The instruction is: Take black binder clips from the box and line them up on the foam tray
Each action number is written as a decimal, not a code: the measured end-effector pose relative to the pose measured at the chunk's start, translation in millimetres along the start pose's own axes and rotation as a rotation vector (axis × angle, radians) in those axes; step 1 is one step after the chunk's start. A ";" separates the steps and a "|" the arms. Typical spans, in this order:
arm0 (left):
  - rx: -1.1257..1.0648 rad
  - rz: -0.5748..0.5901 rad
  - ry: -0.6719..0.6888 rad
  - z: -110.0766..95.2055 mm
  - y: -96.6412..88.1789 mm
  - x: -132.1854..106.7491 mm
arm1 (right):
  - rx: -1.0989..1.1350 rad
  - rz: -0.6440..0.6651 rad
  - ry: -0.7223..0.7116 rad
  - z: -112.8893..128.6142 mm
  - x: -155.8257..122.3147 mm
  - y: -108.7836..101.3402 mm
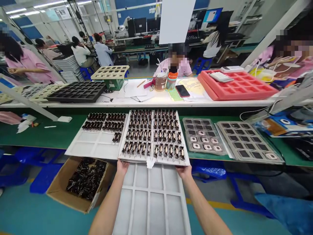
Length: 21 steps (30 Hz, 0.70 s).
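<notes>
A white tray filled with rows of small dark parts with metal leads lies on the green bench, its near edge over the bench front. My left hand grips the tray's near left corner. At the near right corner, my right hand holds it too, with most fingers hidden underneath. A piece of white tape hangs from the near edge. Left of it sits another white tray, partly filled with the same parts. Below my hands is an unfilled white divided tray.
A cardboard box of loose dark parts stands at lower left. Clear plastic trays with black pads lie to the right. On the shelf ahead are a black tray, a red foam tray and a phone. Co-workers sit beyond.
</notes>
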<state>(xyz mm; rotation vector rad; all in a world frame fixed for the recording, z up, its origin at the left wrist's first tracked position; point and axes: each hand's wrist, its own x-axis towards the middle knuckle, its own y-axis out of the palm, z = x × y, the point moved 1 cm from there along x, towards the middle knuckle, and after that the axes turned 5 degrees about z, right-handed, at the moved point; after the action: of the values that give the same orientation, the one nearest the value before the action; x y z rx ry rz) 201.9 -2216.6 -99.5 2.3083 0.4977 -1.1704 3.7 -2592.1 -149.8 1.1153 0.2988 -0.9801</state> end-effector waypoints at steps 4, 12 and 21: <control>0.000 -0.008 0.004 4.4 -1.3 3.1 | -0.039 -0.020 0.022 8.2 -1.0 -3.2; 0.085 0.053 -0.011 21.7 -43.7 -36.2 | -0.114 -0.004 0.039 31.1 -37.8 -35.1; 0.307 0.118 -0.034 21.8 -88.1 -56.8 | -0.183 -0.013 0.175 30.4 -66.7 -107.1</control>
<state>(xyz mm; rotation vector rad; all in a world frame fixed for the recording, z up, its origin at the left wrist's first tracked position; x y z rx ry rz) 109.7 -2163.5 -87.5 2.5284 0.1744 -1.3012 -125.8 -2594.1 -158.7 1.0333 0.5276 -0.8500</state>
